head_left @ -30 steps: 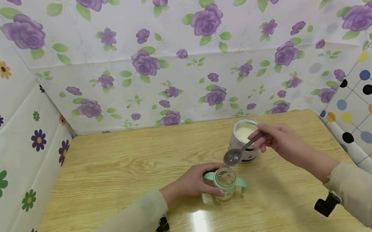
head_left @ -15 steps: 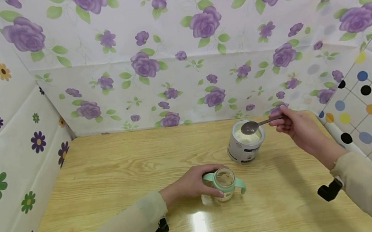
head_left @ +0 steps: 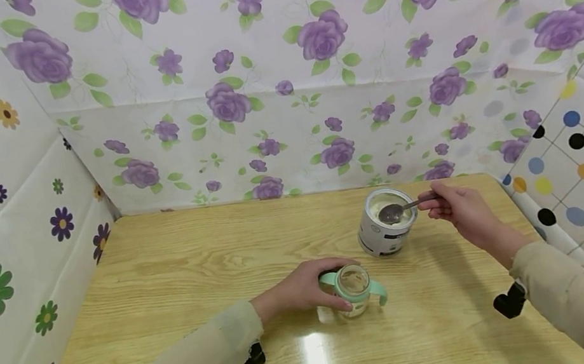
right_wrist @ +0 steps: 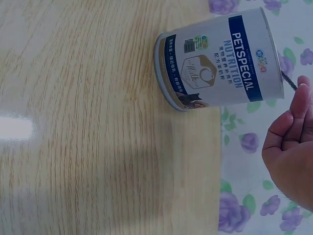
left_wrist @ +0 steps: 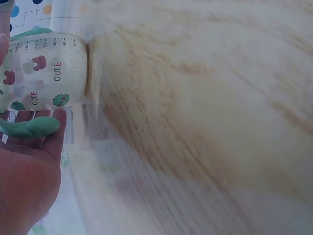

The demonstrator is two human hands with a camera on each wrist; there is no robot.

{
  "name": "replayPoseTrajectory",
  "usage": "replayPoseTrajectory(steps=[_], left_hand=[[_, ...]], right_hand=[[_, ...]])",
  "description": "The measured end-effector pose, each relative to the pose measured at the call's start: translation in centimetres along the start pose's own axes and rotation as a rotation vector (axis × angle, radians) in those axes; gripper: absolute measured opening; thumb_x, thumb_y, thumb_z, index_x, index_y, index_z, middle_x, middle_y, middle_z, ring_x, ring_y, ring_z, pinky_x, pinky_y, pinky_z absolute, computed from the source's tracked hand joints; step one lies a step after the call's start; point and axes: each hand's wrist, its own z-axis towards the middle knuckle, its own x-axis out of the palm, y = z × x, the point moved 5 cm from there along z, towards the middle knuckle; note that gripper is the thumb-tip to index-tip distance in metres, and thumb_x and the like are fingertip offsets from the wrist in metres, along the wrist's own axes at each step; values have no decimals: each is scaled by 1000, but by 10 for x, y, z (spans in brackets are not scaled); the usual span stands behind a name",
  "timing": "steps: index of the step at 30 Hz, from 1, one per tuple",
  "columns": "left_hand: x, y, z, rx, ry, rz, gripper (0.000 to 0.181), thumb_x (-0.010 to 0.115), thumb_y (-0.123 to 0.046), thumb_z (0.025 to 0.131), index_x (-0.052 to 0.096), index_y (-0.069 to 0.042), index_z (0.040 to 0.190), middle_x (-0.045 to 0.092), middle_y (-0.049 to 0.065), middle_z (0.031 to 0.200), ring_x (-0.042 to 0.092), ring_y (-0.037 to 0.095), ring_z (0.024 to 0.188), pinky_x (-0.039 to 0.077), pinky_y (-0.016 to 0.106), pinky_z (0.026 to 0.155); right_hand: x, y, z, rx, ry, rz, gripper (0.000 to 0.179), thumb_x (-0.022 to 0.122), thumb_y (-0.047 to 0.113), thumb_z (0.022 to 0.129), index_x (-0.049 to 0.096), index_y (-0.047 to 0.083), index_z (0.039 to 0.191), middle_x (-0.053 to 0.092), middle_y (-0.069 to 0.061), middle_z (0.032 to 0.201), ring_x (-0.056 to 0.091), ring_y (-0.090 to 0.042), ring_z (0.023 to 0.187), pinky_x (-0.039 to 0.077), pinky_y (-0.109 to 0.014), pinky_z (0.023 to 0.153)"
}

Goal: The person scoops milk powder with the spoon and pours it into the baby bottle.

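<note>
A wood-grain table (head_left: 204,248) bears an open can (head_left: 381,239) and a bottle (head_left: 353,286).

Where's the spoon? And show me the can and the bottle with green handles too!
Spoon (head_left: 392,213): head view, on its bowl.
Can (right_wrist: 220,61): right wrist view, on its printed side.
Bottle (left_wrist: 46,73): left wrist view, on its printed side.

From the head we look forward and down, far enough back to take in the table (head_left: 194,256), the left hand (head_left: 302,286), the right hand (head_left: 465,214) and the flowered cloth (head_left: 283,132). Both wrist views show us things turned on their sides: the left looks closely at the bottle (left_wrist: 44,73), the right at the can's (right_wrist: 220,61) printed side. Head and left wrist share the bottle; head and right wrist, the can.
</note>
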Motion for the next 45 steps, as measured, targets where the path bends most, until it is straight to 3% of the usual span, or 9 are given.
replayPoseTrajectory(steps=[7, 12, 16, 20, 27, 33, 38, 45], left_hand=[[-8, -3, -1, -52, 55, -24, 94, 96, -29, 83, 46, -29, 163, 56, -10, 157, 51, 7, 143, 38, 35, 123], [-42, -11, 3, -24, 86, -76, 99, 94, -22, 85, 39, -17, 167, 48, 5, 165, 47, 23, 151, 39, 42, 124], [-72, -16, 17, 2, 44, -74, 94, 90, -20, 90, 37, -16, 168, 46, 7, 166, 45, 29, 152, 38, 46, 125], [-86, -14, 43, -5, -10, -60, 89, 87, -22, 93, 38, -23, 168, 45, 7, 167, 45, 24, 152, 38, 47, 125], [-77, -5, 82, -19, -62, -46, 90, 88, -24, 93, 38, -26, 167, 44, 2, 167, 45, 21, 152, 39, 45, 125], [-65, 0, 108, 6, -75, -46, 97, 90, -25, 90, 34, -22, 169, 39, 12, 170, 42, 29, 154, 39, 48, 125], [-54, 4, 123, 11, -61, -29, 103, 92, -25, 89, 30, -21, 171, 38, 9, 171, 41, 30, 154, 40, 48, 124], [-40, 8, 136, 0, -55, -41, 102, 92, -21, 88, 31, -21, 170, 43, 5, 168, 43, 26, 153, 42, 45, 123]], right_hand=[[-2, -1, 0, 16, -25, -2, 42, 56, 35, 113, 77, -1, 117, 81, 0, 98, 72, -8, 85, 61, -22, 80], [-2, -1, 0, 23, -34, 7, 44, 58, 34, 112, 75, -5, 122, 81, -1, 98, 73, -8, 86, 62, -22, 81], [-2, -2, 0, 23, -46, 10, 39, 59, 33, 112, 77, -1, 119, 82, -1, 98, 73, -7, 84, 62, -21, 79], [-2, -5, 0, 28, -63, 16, 37, 60, 32, 112, 78, 0, 119, 82, 0, 97, 73, -8, 83, 61, -21, 79], [0, -8, -2, 38, -85, -2, 38, 62, 33, 111, 75, 1, 125, 82, 2, 99, 72, -8, 85, 61, -22, 83], [1, -6, -4, 39, -96, -4, 35, 62, 33, 111, 75, 3, 125, 82, 2, 103, 72, -8, 85, 60, -21, 85], [2, -6, -4, 37, -94, -14, 28, 62, 33, 111, 78, 11, 119, 81, 3, 105, 71, -8, 86, 60, -22, 86], [2, -10, -3, 26, -102, -61, 34, 62, 33, 110, 75, 5, 125, 81, 4, 105, 70, -10, 87, 59, -23, 86]])
